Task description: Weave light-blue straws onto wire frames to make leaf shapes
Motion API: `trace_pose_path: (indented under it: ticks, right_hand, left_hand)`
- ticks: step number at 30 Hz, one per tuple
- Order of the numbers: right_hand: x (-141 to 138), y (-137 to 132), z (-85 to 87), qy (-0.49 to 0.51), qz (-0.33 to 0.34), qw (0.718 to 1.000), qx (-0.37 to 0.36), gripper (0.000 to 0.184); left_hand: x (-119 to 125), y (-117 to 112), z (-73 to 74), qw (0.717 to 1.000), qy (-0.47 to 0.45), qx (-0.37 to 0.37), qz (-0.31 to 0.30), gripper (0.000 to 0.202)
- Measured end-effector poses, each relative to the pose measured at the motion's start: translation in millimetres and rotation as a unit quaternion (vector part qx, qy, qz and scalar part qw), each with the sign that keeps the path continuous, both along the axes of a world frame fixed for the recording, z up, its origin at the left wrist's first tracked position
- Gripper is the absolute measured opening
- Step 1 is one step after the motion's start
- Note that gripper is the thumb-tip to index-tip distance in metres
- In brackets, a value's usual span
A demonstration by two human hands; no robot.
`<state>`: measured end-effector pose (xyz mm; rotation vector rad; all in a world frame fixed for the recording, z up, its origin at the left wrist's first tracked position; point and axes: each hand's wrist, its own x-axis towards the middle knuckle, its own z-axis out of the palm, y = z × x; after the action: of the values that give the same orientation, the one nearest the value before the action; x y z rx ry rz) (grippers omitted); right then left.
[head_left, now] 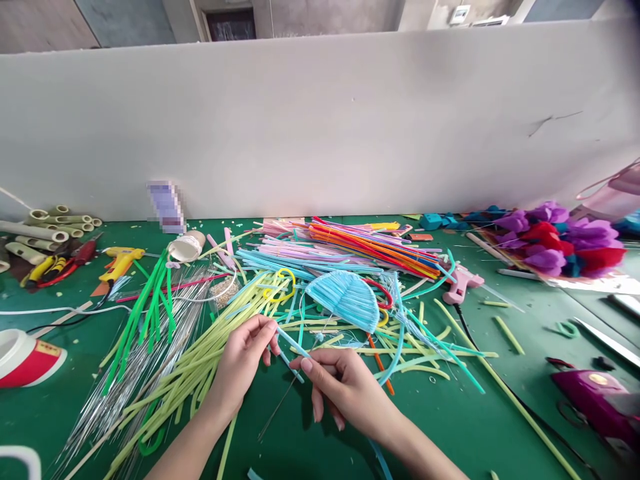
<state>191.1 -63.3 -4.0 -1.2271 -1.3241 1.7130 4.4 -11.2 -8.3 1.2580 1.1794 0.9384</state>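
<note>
A light blue pipe cleaner (293, 342) is stretched between my two hands, folded back on itself. My left hand (250, 347) pinches its bent end between thumb and fingers. Lower and to the right, my right hand (343, 383) grips the same pipe cleaner between thumb and forefinger. A thin dark wire (276, 410) slants down from near the right fingertips; whether they hold it I cannot tell. Just beyond my hands lies a light blue fan-shaped piece (345, 299) made of pipe cleaners laid side by side. Loose yellow-green pipe cleaners (200, 367) spread beside my left forearm.
Bundled colourful pipe cleaners (370, 247) lie at the back. On the left are a yellow glue gun (119, 263), metal wires (135, 360) and a red-and-white cup (37, 360). A pink glue gun (463, 283), purple and red flowers (555, 240) and scissors (610, 340) occupy the right.
</note>
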Motion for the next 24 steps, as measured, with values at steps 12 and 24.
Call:
trace_pose_path:
  ticks: [12,24]
  right_hand:
    - [-0.5,0.7,-5.3,0.020,0.001,1.000,0.001,0.054]
    - [-4.1,1.3,-7.0,0.033,-0.031,0.999,0.008,0.059]
  left_hand:
    - [0.3,2.0,-1.5,0.980,-0.143,-0.135,0.007,0.024]
    - [6.4,-5.2,3.2,0.991,-0.070,-0.078,-0.078,0.026]
